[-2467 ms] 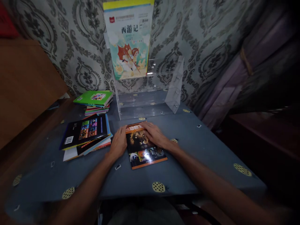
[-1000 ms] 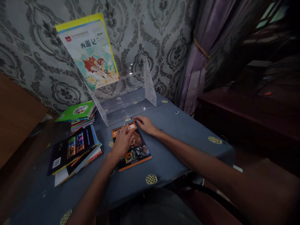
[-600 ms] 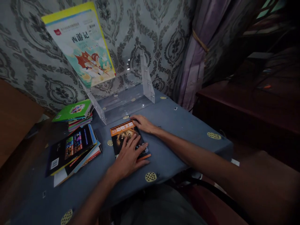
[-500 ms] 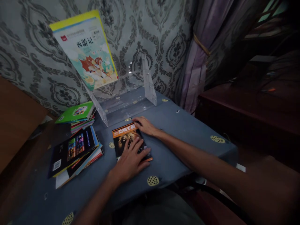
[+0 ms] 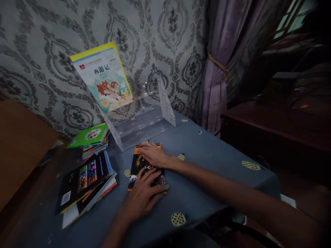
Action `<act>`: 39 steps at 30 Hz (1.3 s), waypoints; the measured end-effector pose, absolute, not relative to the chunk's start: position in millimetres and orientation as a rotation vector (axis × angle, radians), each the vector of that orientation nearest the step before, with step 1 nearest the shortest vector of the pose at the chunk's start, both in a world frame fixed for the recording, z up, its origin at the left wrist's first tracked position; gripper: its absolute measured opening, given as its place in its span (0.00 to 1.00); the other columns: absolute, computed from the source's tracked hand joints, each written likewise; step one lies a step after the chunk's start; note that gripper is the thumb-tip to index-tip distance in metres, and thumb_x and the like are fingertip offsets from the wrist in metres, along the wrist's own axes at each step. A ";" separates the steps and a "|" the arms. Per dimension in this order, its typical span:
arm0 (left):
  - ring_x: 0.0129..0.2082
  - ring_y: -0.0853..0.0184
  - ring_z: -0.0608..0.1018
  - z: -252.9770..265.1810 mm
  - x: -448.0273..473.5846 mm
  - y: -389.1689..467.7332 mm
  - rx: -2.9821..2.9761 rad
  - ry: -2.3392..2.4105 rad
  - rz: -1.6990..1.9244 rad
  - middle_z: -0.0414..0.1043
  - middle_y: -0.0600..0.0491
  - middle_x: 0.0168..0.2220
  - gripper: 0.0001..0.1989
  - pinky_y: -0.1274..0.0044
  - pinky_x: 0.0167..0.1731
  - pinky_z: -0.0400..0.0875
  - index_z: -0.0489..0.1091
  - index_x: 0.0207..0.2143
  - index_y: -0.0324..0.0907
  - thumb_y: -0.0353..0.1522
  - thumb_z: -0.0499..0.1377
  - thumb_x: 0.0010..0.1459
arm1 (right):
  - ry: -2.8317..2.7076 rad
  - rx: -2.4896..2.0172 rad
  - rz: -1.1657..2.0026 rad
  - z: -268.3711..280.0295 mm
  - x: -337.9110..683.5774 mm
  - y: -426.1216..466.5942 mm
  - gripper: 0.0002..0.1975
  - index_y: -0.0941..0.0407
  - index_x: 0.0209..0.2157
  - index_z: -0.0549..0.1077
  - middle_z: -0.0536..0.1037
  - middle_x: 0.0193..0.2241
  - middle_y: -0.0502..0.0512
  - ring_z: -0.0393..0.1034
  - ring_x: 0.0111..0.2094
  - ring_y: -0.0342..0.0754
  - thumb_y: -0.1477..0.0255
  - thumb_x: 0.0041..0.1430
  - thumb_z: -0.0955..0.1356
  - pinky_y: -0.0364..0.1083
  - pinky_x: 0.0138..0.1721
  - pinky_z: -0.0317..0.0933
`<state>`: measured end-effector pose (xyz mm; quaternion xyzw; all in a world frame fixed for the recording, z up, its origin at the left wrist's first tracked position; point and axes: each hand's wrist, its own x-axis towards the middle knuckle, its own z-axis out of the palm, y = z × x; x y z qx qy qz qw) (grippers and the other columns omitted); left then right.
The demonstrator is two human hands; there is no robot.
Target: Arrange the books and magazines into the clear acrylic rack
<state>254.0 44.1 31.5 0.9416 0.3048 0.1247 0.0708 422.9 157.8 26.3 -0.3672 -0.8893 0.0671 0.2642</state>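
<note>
My left hand (image 5: 144,195) spread, right hand (image 5: 155,155) flat, both palm-down on black book (image 5: 134,166), counter (image 5: 212,158) beneath, nothing gripped.

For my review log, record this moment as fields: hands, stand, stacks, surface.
Left hand: over the orange-edged book's lower part
Right hand: across that book's upper part
Clear stand: beyond it, with yellow-topped book at left end
Stacks: green-topped stack behind black-topped stack
Surface: blue tablecloth, pineapple prints

It looks like a home: patterned wall (image 5: 144,31), tied curtain (image 5: 217,93) (purple), pineapple-print tablecloth (image 5: 219,151).
</note>
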 end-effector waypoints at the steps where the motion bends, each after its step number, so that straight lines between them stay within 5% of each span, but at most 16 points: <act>1: 0.66 0.56 0.64 31.6 254.7 44.2 2.823 0.922 0.386 0.66 0.51 0.64 0.18 0.48 0.64 0.56 0.71 0.56 0.59 0.35 0.56 0.66 | -2.450 -0.935 0.206 25.2 415.8 159.4 0.16 0.54 0.53 0.72 0.78 0.52 0.59 0.65 0.58 0.53 0.76 0.67 0.62 0.55 0.58 0.57; 9: 0.66 0.57 0.64 29.4 256.2 45.8 2.799 0.938 0.402 0.66 0.51 0.64 0.16 0.49 0.64 0.55 0.72 0.55 0.59 0.36 0.56 0.66 | -2.407 -1.143 0.258 11.0 435.6 174.2 0.19 0.58 0.58 0.68 0.74 0.58 0.64 0.65 0.61 0.54 0.72 0.70 0.59 0.58 0.62 0.55; 16: 0.66 0.57 0.64 29.6 255.7 44.8 2.794 0.936 0.404 0.65 0.52 0.64 0.16 0.49 0.64 0.54 0.71 0.55 0.59 0.36 0.55 0.67 | -2.425 -1.213 0.205 -0.3 473.9 150.5 0.26 0.60 0.65 0.62 0.61 0.67 0.66 0.50 0.69 0.58 0.63 0.71 0.56 0.62 0.67 0.47; 28: 0.57 0.56 0.73 18.5 254.8 42.8 2.546 1.049 0.708 0.73 0.46 0.51 0.21 0.56 0.63 0.62 0.63 0.52 0.46 0.41 0.62 0.60 | -2.506 -1.179 0.174 0.0 475.7 71.4 0.39 0.58 0.70 0.51 0.54 0.70 0.66 0.45 0.71 0.59 0.51 0.66 0.60 0.63 0.69 0.39; 39: 0.61 0.56 0.70 23.9 253.6 41.4 2.549 1.064 0.617 0.71 0.46 0.57 0.24 0.58 0.64 0.61 0.62 0.57 0.46 0.41 0.62 0.61 | -2.511 -1.240 0.320 10.6 494.3 129.4 0.44 0.59 0.68 0.56 0.58 0.68 0.69 0.50 0.69 0.61 0.42 0.62 0.59 0.66 0.67 0.41</act>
